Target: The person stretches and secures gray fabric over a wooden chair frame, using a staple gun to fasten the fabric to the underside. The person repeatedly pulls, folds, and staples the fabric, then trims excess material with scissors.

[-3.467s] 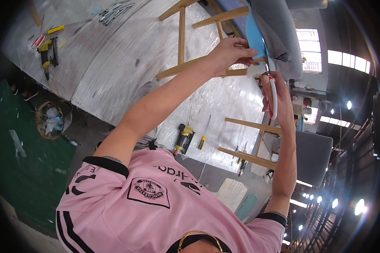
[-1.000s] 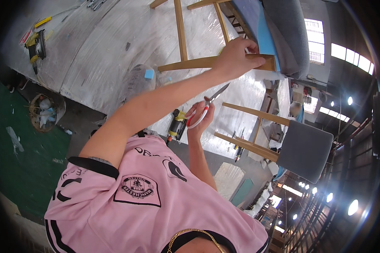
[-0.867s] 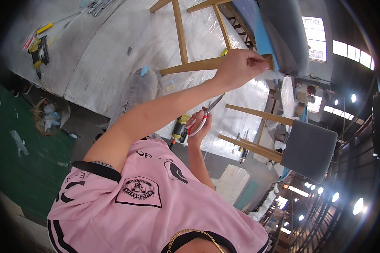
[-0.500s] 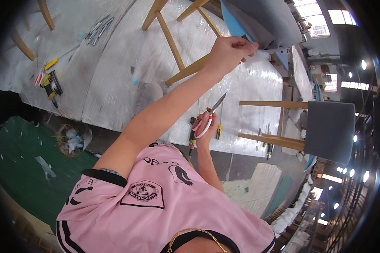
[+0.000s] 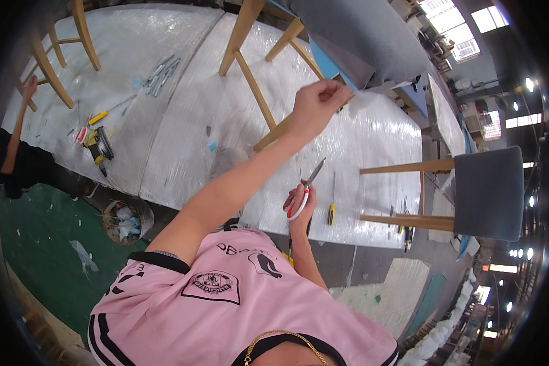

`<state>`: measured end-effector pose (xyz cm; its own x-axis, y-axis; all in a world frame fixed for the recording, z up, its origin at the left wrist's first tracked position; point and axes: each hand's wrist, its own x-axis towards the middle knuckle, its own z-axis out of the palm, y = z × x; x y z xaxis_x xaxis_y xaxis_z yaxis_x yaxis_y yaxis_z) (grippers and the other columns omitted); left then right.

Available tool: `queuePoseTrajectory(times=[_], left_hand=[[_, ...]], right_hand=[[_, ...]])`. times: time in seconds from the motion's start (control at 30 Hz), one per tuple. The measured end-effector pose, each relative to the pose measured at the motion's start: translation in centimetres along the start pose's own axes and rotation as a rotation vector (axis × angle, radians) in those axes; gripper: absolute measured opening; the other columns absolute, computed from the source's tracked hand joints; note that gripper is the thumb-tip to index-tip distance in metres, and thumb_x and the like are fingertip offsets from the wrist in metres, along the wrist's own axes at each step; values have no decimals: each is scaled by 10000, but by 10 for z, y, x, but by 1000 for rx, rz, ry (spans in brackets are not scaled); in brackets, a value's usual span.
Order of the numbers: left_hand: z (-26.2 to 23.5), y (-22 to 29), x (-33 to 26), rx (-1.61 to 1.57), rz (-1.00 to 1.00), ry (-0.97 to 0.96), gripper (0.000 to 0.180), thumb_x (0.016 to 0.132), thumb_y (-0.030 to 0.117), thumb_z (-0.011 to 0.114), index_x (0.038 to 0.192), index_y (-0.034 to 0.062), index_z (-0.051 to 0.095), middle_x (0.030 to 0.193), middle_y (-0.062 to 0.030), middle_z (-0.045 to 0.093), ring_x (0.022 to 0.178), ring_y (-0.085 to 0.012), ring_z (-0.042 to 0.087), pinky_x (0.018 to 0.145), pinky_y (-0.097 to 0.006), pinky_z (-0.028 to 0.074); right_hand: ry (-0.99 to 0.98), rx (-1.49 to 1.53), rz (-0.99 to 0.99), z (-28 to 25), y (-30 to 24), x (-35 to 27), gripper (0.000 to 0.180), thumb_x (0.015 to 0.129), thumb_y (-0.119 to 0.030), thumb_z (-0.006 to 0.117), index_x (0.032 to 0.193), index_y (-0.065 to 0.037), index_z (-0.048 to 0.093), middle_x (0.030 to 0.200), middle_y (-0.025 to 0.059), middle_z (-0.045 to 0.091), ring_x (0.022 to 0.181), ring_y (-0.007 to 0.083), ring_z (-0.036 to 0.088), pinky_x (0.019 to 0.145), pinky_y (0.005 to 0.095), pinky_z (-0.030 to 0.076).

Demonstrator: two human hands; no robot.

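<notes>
My left hand (image 5: 316, 110) reaches up to the upholstered chair (image 5: 372, 36), whose grey cover and light-blue panel show at the top. Its thumb and fingers are pinched together just below the loose grey cloth edge; whatever they pinch is too small to make out. Lower and nearer my body, my right hand (image 5: 302, 207) is closed around scissors (image 5: 305, 192) with red-and-white handles. The blades look closed and point up and to the right, apart from the chair. A yellow-handled screwdriver (image 5: 331, 213) lies on the table to the right of this hand.
Plastic film covers the table (image 5: 183, 134). Metal rods (image 5: 163, 76), another yellow screwdriver (image 5: 97, 117) and a yellow-black power tool (image 5: 96, 149) lie left. A second grey chair (image 5: 488, 192) is right. A co-worker's hand (image 5: 30, 88) is beside chair legs at far left. A waste basket (image 5: 121, 235) stands below.
The view has shifted, so the scene sits lower and further right. My left hand has drawn back leftward from the cloth edge, still pinched. My right hand keeps the scissors.
</notes>
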<state>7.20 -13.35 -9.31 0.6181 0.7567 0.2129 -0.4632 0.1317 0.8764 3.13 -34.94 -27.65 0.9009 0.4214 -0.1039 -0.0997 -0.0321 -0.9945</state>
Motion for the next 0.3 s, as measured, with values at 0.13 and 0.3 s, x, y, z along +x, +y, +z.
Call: queuePoseTrajectory(times=[0.13,0.3], left_hand=[[8,-16,-18,490,359,168,838,784,277,895,1414,4,414,1348,-225,507,1263,-373,496,1048,-483,410],[14,-52,28,558,527,259,1078,755,320,913,1524,1,228,1576,-302,273,1490,-478,243,1213,-571,236]], right_hand=[[36,50,33,3,3,4,323,1044,-260,626,1249,-23,546,723,47,584,434,102,508,397,254,393],[30,130,122,33,25,30,273,1040,-258,610,1237,-80,543,690,17,561,389,101,454,341,252,343]])
